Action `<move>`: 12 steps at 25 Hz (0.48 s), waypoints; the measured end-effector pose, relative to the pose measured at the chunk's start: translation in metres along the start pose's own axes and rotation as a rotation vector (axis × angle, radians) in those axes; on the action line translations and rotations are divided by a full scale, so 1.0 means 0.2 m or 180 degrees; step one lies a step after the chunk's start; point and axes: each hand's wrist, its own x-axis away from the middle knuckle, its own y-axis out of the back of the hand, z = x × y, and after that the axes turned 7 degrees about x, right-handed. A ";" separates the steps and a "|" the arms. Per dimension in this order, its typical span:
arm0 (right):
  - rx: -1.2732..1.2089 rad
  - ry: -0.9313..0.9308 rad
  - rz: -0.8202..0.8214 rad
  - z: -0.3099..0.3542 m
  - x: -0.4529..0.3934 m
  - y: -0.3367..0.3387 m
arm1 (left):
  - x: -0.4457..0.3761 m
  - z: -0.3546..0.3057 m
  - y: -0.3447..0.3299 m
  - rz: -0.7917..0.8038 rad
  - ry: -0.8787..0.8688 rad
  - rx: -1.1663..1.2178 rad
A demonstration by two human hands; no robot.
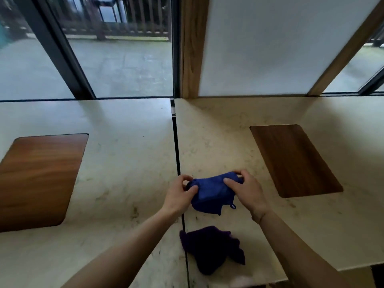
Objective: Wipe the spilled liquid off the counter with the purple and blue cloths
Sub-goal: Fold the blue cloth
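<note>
Your left hand (180, 195) and right hand (246, 191) pinch the bunched blue terry cloth (212, 192); crumpled purple cloth (212, 248) lies loose on the pale stone counter (124, 163). No spill visible, so progress unclear.

Landmark: the seam (177, 154) that splits the counter (128, 129) into 2 slabs.
Held cloth (212, 192): just right of the seam, gripped at its 2 ends.
Left hand (180, 194): over the seam, on the held cloth's left end.
Right hand (245, 190): right of the seam, on the other end.
Second cloth (212, 248): on the counter, nearer the person, its left edge across the seam.
Left inset panel (39, 179): well left of the seam.
Right inset panel (295, 161): well right of it.
Windows (124, 59): behind the counter.
</note>
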 end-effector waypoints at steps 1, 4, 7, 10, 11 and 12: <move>0.0065 -0.0057 0.0089 -0.02 -0.04 -0.04 | -0.01 0.03 0.01 -0.0054 0.0179 -0.0020; 0.0267 -0.0168 0.0228 -0.09 -0.15 -0.14 | -0.05 0.11 -0.01 -0.0186 0.0487 -0.0144; 0.0311 -0.0251 0.0301 -0.17 -0.23 -0.20 | -0.10 0.16 -0.02 -0.0284 0.0526 -0.0362; 0.0478 -0.0181 0.0403 -0.25 -0.29 -0.25 | -0.12 0.20 -0.05 -0.0345 0.0520 -0.0553; 0.0581 -0.0117 0.0426 -0.27 -0.30 -0.26 | -0.12 0.20 -0.06 -0.0362 0.0483 -0.0667; 0.0678 -0.0047 0.0440 -0.29 -0.31 -0.27 | -0.12 0.21 -0.06 -0.0393 0.0441 -0.0767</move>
